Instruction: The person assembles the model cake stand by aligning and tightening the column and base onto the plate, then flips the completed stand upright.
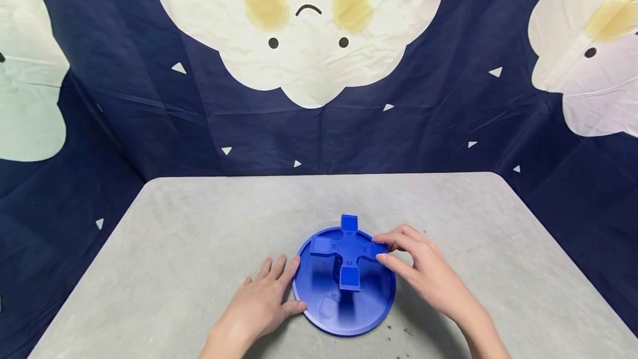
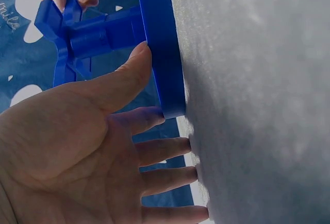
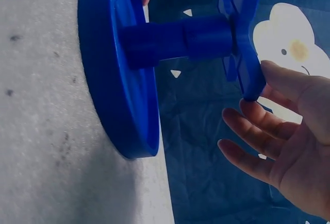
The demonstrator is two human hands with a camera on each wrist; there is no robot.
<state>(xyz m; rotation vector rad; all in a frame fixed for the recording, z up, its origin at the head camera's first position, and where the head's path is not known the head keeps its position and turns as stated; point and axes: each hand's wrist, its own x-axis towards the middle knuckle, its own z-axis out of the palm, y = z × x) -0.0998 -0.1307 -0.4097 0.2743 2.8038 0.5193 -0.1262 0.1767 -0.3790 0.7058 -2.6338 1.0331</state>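
Observation:
A blue plastic stand has a round dish-like base (image 1: 319, 323) flat on the table. From its middle rises a short post (image 3: 178, 38), topped by a four-armed cross (image 1: 349, 249) with small raised marks on its arms. My left hand (image 1: 261, 301) spreads straight fingers at the base's left side. Its thumb and index finger touch the rim, while the other fingertips rest on the table. With thumb and index finger, my right hand (image 1: 423, 267) pinches the right arm of the cross. Its remaining fingers hold nothing, as the right wrist view shows.
The grey table (image 1: 224, 220) reaches back to a dark blue cloth (image 1: 319, 137) with white clouds, which hangs behind and at both sides. Small dark crumbs (image 1: 406, 331) lie on the table at the right of the base.

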